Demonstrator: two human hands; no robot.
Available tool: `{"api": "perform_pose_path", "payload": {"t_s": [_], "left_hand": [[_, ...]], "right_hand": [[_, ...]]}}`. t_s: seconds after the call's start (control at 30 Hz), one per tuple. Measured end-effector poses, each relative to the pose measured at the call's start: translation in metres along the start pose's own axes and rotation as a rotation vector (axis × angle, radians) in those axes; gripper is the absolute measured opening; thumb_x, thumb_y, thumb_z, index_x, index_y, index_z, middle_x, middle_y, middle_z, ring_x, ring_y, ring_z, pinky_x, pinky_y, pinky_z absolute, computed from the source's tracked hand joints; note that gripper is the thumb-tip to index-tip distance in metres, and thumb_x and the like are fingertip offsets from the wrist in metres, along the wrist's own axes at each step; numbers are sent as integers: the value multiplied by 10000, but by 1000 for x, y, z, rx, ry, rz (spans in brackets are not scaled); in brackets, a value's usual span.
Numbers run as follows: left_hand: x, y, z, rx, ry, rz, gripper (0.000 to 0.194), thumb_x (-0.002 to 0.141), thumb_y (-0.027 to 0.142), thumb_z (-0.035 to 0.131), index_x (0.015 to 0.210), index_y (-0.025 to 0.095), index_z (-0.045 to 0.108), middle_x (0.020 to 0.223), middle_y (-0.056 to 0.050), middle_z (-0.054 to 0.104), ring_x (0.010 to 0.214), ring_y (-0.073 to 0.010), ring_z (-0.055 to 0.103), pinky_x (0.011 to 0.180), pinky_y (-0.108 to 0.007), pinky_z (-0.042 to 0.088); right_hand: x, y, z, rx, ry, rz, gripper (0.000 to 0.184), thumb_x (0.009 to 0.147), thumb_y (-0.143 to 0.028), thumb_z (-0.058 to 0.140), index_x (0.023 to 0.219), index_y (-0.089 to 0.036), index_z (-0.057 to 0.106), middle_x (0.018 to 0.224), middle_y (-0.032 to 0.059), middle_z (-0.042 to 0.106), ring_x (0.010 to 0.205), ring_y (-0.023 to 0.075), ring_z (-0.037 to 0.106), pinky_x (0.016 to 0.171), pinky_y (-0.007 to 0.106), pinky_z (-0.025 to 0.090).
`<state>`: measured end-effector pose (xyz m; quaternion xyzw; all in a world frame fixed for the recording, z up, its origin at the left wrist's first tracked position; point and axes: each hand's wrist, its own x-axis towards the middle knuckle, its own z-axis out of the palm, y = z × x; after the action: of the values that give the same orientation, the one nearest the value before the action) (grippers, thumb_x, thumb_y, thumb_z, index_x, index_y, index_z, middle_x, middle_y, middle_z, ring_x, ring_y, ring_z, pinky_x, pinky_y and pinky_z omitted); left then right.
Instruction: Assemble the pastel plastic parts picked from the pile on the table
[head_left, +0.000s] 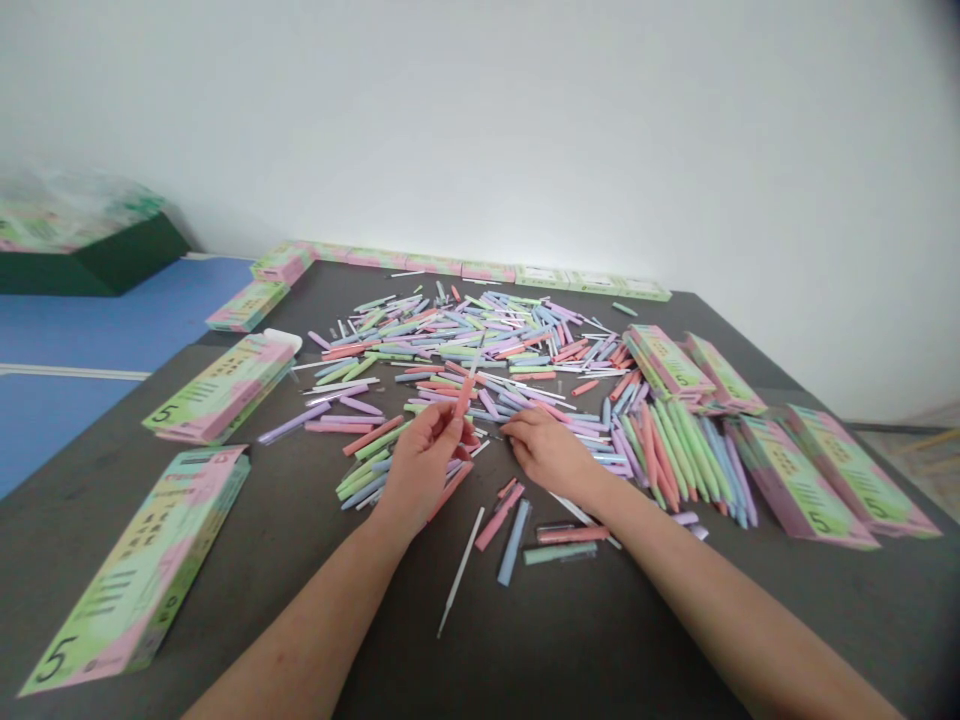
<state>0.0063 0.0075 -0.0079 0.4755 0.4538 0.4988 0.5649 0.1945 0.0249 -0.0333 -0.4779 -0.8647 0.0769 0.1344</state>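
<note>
Between the thumb and fingers of my left hand point(429, 450) is a coral-red pen barrel point(464, 395), held tilted up with a thin pale piece at its upper end. My right hand point(546, 448) is low at the near edge of the pile of pen parts point(480, 330), fingers curled down and together; what they pinch, if anything, is hidden. Close in front of the hands lie a white pen refill point(460, 572), a blue barrel point(514, 542), a pink barrel point(499, 516) and a green barrel point(560, 552). Several pens lie under my left wrist.
Sorted rows of coloured pens point(690, 452) lie at the right, beside pastel boxes point(806, 480). More boxes stand at the left point(142, 560) and along the back edge point(405, 262). A dark green crate point(90, 255) rests on a blue surface point(67, 420) at far left.
</note>
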Motion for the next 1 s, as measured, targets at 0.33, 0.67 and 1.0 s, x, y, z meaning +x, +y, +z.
{"api": "perform_pose_path", "payload": {"t_s": [0.33, 0.67, 1.0], "left_hand": [[-3, 3, 2, 43, -2, -8, 181, 799, 327, 592, 862, 159, 615, 759, -4, 600, 704, -125, 572, 631, -237, 486], [-2, -1, 1, 51, -45, -26, 191, 820, 313, 561, 924, 160, 605, 776, -12, 594, 726, -137, 576, 623, -234, 481], [-3, -3, 3, 107, -162, -20, 179, 823, 326, 559, 872, 165, 618, 768, -12, 584, 715, -138, 554, 611, -236, 458]], "right_hand": [[20, -11, 2, -35, -44, 153, 131, 840, -192, 532, 858, -154, 657, 882, 99, 649, 909, 221, 569, 786, 308, 401], [2, -4, -13, 183, 38, 247, 92, 801, -165, 498, 794, -161, 590, 679, 19, 631, 610, 138, 553, 576, 248, 374], [-12, 4, -23, 1105, 186, 434, 221, 740, -300, 642, 907, -160, 679, 705, 16, 668, 577, 115, 563, 542, 236, 424]]}}
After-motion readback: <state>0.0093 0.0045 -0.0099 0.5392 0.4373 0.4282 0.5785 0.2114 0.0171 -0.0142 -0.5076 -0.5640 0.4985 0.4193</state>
